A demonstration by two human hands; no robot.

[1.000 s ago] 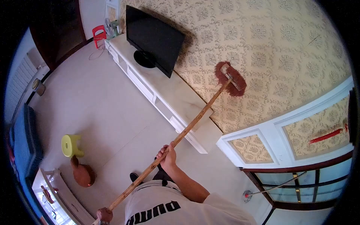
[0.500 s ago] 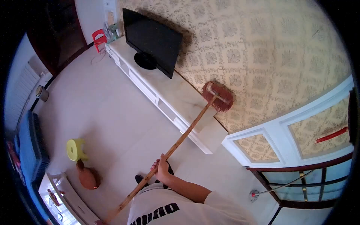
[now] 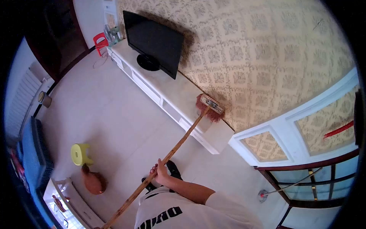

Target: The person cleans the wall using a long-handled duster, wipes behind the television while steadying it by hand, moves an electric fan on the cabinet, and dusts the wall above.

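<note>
My right hand (image 3: 160,174) is wrapped round the middle of a long wooden mop handle (image 3: 177,147), in front of my white shirt. At the handle's far end, the reddish-brown mop head (image 3: 211,108) rests against the right part of the low white cabinet top, beside the patterned wall. The handle runs down to the lower left edge of the view. Only a sliver of my left hand (image 3: 97,228) shows there, its fingers cut off by the frame. A black television (image 3: 152,42) stands on the cabinet (image 3: 167,89), left of the mop head.
A yellow stool (image 3: 79,154) and a brown rounded object (image 3: 94,182) are on the floor at the left. Beyond are a blue sofa (image 3: 33,152), a red chair (image 3: 100,42) and a fan (image 3: 111,34). Another mop (image 3: 263,195) leans at the glass door (image 3: 305,185).
The mop head has come down from the wall to the cabinet top. My right hand has moved slightly left and down, still round the handle. My left hand has mostly slipped out of view.
</note>
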